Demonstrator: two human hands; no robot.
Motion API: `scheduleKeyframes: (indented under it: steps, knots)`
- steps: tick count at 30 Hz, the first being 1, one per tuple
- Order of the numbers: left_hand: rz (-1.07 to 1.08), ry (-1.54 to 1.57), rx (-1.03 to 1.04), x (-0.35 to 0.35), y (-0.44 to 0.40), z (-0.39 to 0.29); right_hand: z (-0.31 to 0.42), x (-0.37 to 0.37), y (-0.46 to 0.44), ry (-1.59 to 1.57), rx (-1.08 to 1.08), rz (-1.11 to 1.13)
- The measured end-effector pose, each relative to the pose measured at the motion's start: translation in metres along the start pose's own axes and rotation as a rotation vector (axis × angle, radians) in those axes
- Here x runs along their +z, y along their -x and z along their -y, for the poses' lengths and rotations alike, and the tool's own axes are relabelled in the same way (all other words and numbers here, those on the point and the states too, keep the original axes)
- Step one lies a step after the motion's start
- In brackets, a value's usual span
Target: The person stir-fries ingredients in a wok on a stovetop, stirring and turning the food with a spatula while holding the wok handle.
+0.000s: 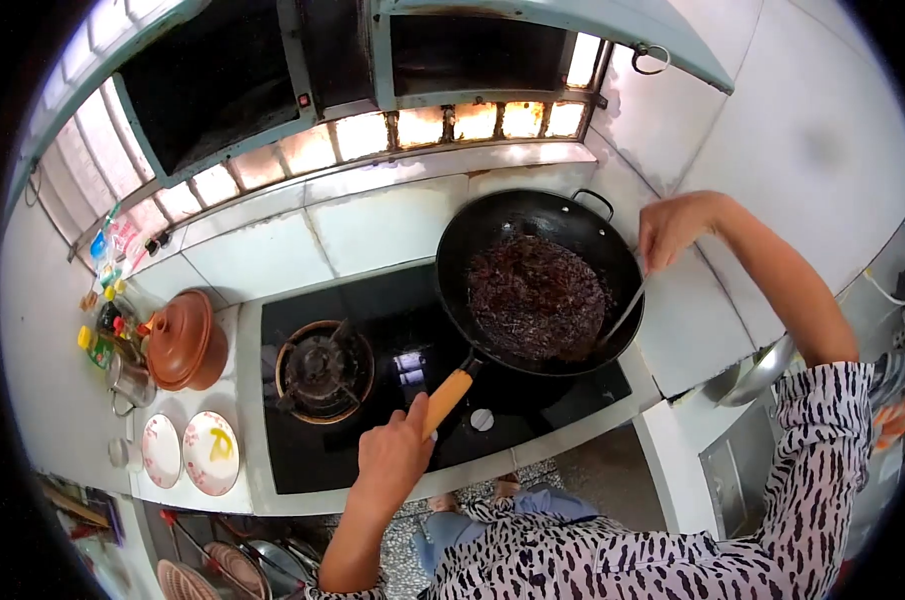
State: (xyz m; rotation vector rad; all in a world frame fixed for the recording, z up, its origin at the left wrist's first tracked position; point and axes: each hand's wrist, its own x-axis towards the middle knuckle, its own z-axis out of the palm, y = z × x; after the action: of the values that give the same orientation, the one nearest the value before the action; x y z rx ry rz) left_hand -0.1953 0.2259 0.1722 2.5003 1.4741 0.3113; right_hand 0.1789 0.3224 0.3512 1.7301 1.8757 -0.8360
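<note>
Left fingers (417, 414) around wooden handle (448, 400), round black wok (518, 215), glossy dark mixture (538, 298)

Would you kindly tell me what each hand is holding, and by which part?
The left hand holds the black wok by its wooden handle; the right hand holds a slender utensil by its upper end.

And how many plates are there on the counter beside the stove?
2: the left plate, and beside it the right plate, with something yellow on it. No others show there.
</note>
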Motion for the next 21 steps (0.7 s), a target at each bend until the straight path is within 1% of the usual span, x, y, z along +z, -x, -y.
scheduleKeyframes:
  steps: [1, 3, 5, 6, 8, 9, 11, 13, 15, 16, 18, 19, 21]
  knots:
    - [0.001, 0.013, -0.001, 0.0, 0.0, 0.0, 0.001, 0.006, -0.009, -0.024, -0.068, 0.032]
    - [0.011, -0.003, -0.01, -0.002, 0.0, -0.003, 0.015, 0.025, -0.022, -0.119, -0.138, -0.018]
    - [0.017, -0.022, -0.01, -0.003, 0.0, -0.004, 0.026, 0.049, -0.043, 0.094, -0.242, -0.216]
    - [0.008, -0.021, -0.005, -0.003, 0.0, -0.004, 0.026, 0.064, -0.056, 0.092, -0.242, -0.216]
    - [-0.001, -0.028, 0.004, -0.003, -0.001, -0.004, 0.02, 0.088, -0.086, 0.244, -0.319, -0.656]
    - [0.002, -0.021, 0.006, -0.002, -0.001, -0.003, 0.005, 0.093, -0.097, 0.238, -0.32, -0.66]
    - [0.007, -0.018, 0.007, -0.001, 0.0, -0.001, -0.03, 0.094, -0.108, 0.274, -0.524, -0.963]
    - [0.021, -0.026, 0.004, 0.0, -0.001, -0.001, -0.004, 0.059, -0.053, -0.668, 0.087, -0.331]
    - [0.01, -0.016, 0.009, 0.001, -0.001, 0.0, -0.014, 0.044, -0.024, -1.009, 0.125, -0.188]
    - [0.006, -0.01, 0.016, 0.001, -0.001, 0.001, -0.014, 0.041, -0.014, -1.003, 0.126, -0.187]
    - [-0.007, -0.014, 0.025, 0.002, 0.0, 0.001, -0.012, 0.038, 0.002, -0.852, 0.139, -0.223]
    - [-0.018, -0.023, 0.039, 0.002, 0.0, 0.0, -0.008, 0.036, 0.008, -0.856, 0.142, -0.225]
    - [-0.001, -0.026, 0.033, -0.001, -0.001, -0.001, 0.006, 0.032, 0.013, -0.503, 0.099, -0.217]
